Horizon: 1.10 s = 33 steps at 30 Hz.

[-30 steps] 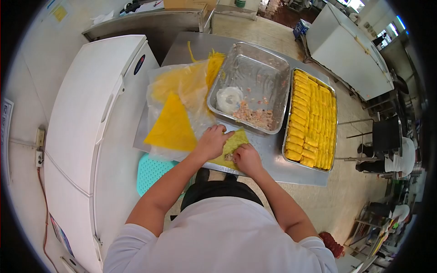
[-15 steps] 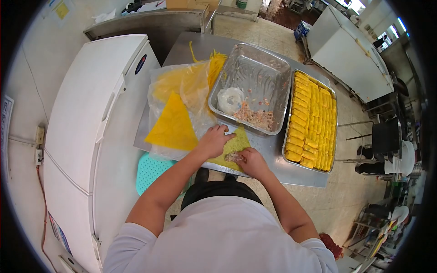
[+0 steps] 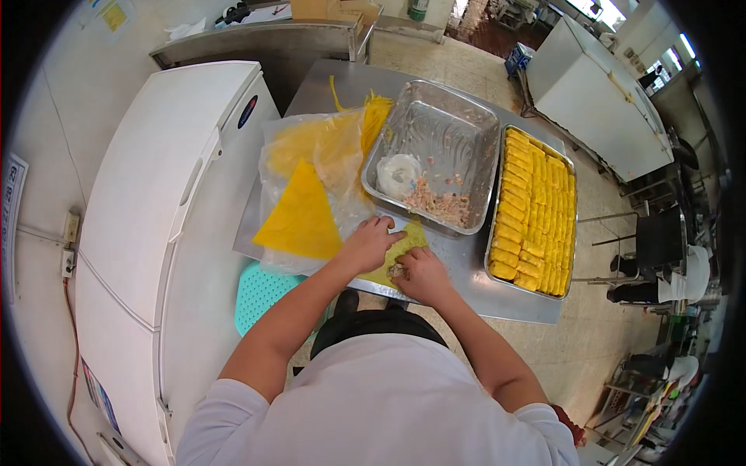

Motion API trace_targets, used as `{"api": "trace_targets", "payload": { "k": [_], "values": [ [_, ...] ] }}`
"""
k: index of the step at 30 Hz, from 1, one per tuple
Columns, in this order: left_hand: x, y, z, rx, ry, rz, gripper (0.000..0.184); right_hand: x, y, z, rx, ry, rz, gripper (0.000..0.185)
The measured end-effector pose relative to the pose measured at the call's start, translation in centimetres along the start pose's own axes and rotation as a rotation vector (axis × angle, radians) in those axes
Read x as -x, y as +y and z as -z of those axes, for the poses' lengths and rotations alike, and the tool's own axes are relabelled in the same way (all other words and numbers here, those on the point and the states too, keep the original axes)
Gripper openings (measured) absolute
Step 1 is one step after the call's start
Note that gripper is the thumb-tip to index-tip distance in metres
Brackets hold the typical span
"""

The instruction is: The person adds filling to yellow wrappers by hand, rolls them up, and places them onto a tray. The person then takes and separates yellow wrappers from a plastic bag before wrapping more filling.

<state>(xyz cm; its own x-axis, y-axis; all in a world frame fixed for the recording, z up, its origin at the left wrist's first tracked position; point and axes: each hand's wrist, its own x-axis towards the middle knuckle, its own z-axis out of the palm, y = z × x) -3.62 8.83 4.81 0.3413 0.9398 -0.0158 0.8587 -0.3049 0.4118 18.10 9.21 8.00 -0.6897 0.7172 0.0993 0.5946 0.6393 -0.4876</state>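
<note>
A greenish-yellow wrapper sheet (image 3: 413,234) lies flat at the near edge of the metal table. A small lump of minced filling (image 3: 396,270) sits on its lower part. My left hand (image 3: 374,244) rests at the sheet's left side, fingers out and apart, with the fingertips on it. Over the filling, my right hand (image 3: 425,277) has its fingers curled down, partly hiding the lump. Left of my hands, a bright yellow triangular wrapper (image 3: 299,217) lies on a clear plastic bag (image 3: 353,206). Beyond the sheet stands a deep metal pan (image 3: 447,116) with minced filling (image 3: 443,203) in its near corner.
On the right, a metal tray (image 3: 530,293) holds rows of yellow rolls (image 3: 536,210). A white freezer (image 3: 155,186) stands close on the left. A turquoise perforated stool (image 3: 264,295) is under the table's left edge. Another person (image 3: 684,276) is at the far right.
My right hand has shifted slightly left and now covers more of the filling. My left hand stays on the sheet. The whole view has moved a little.
</note>
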Motion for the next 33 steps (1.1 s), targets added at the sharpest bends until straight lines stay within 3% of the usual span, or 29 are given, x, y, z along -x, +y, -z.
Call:
{"api": "trace_targets", "payload": {
  "k": [5, 8, 11, 16, 19, 22, 26, 28, 33],
  "values": [
    [-0.1, -0.3, -0.1, 0.003, -0.005, -0.004, 0.052, -0.1, 0.9, -0.9, -0.114, -0.116, -0.112, 0.022],
    [-0.1, -0.3, -0.4, -0.002, 0.004, -0.003, 0.051, 0.8, 1.5, -0.3, 0.028, -0.05, -0.002, 0.021],
    [-0.1, -0.3, -0.2, -0.008, 0.003, -0.003, 0.051, 1.3, 2.7, -0.3, -0.084, -0.174, -0.105, 0.019],
    [-0.2, -0.3, -0.4, 0.009, -0.01, -0.001, 0.051, 2.5, 3.2, -0.4, -0.101, -0.064, -0.101, 0.018],
    [0.0, -0.3, -0.5, 0.022, 0.078, -0.051, 0.049, 3.0, 3.5, -0.5, -0.153, -0.001, -0.146, 0.016],
    [1.1, 0.7, -0.3, 0.218, 0.347, -0.096, 0.044, 3.5, 3.6, 0.1, -0.17, 0.022, -0.136, 0.018],
    [5.1, 3.1, 0.5, 0.272, 0.27, 0.23, 0.03, 4.3, 3.5, 1.5, -0.201, 0.12, -0.237, 0.02],
    [6.9, 4.0, -0.2, 0.193, 0.221, 0.44, 0.026, 5.0, 3.8, 2.4, -0.148, 0.125, -0.434, 0.019],
    [8.1, 3.9, -1.8, 0.202, 0.174, 0.445, 0.025, 6.4, 5.1, 0.3, 0.017, 0.002, -0.598, 0.018]
  ]
}}
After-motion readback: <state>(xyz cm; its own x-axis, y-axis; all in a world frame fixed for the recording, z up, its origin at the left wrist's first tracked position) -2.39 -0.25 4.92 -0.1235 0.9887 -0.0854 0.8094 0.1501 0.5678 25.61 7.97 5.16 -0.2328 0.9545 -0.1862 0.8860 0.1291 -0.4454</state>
